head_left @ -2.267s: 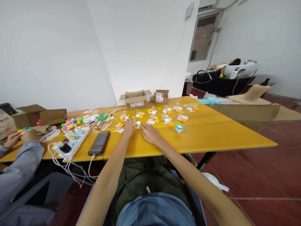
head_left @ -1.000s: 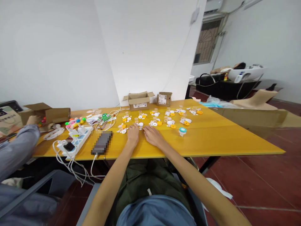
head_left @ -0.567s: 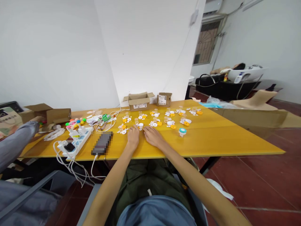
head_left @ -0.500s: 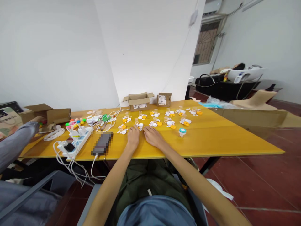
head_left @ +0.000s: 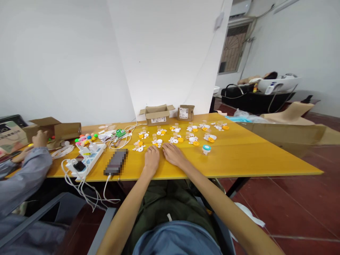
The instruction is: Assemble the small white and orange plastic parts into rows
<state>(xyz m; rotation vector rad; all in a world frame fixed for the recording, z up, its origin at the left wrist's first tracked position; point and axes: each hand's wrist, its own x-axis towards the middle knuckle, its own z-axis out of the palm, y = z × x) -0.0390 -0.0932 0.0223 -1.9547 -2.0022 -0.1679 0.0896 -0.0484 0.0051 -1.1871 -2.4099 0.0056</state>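
Observation:
My left hand (head_left: 152, 156) rests on the yellow table, its fingers stretched forward and slightly apart, with nothing seen in them. Just beyond its fingertips lies a group of small white and orange plastic parts (head_left: 159, 141) with a clear cup (head_left: 154, 136). My right hand (head_left: 171, 153) lies beside it, palm down with fingers forward, nearest to a pile of small white parts (head_left: 174, 141). An orange ring (head_left: 196, 143) lies further right. A small clear jar with a turquoise-rimmed lid (head_left: 206, 149) stands apart, right of my right hand.
Two cardboard boxes (head_left: 157, 117) stand against the wall. A phone (head_left: 116, 162) on a cable and a crowded power strip (head_left: 90, 159) are on the left. Further left, a co-worker's hand (head_left: 40, 139) is at an open carton (head_left: 67, 130) near colourful balls (head_left: 87, 137).
My left hand has drawn back slightly, uncovering more of the orange part before it. My right hand has stayed put. The co-worker's raised hand has come out of the carton.

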